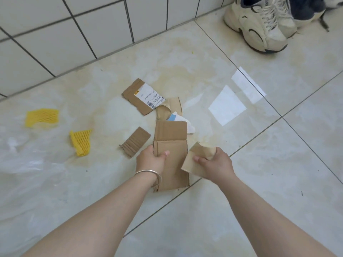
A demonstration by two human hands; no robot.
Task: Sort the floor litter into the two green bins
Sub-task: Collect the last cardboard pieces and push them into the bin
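Your left hand (151, 158) grips the long folded cardboard strip (170, 145) by its left edge, just right of it your right hand (213, 162) pinches a tan paper scrap (194, 160), while beyond the strip lies labelled cardboard (143, 95).

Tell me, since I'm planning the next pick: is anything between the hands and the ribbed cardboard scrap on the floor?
Nothing visible blocks it. The ribbed cardboard scrap lies on bare floor just left of the left hand. But both hands are full: the left grips the long folded cardboard, the right hand grips a tan paper piece.
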